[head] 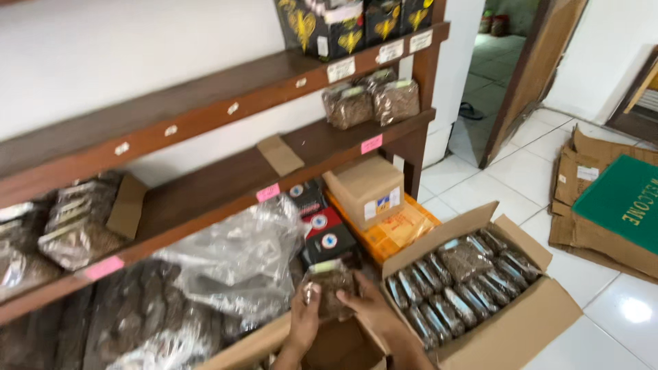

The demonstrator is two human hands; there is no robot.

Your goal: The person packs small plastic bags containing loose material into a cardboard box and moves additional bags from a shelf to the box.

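Both hands, left hand [303, 322] and right hand [367, 308], have their fingers closed around a clear plastic packet of dark brown dried leaves [331, 288], held low between an open cardboard box of similar packets [507, 336] and brown wooden shelves [205, 185].

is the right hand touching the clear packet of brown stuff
Touching. The head view shows the right hand wrapped against the side of the clear packet, with the left hand gripping its other side.
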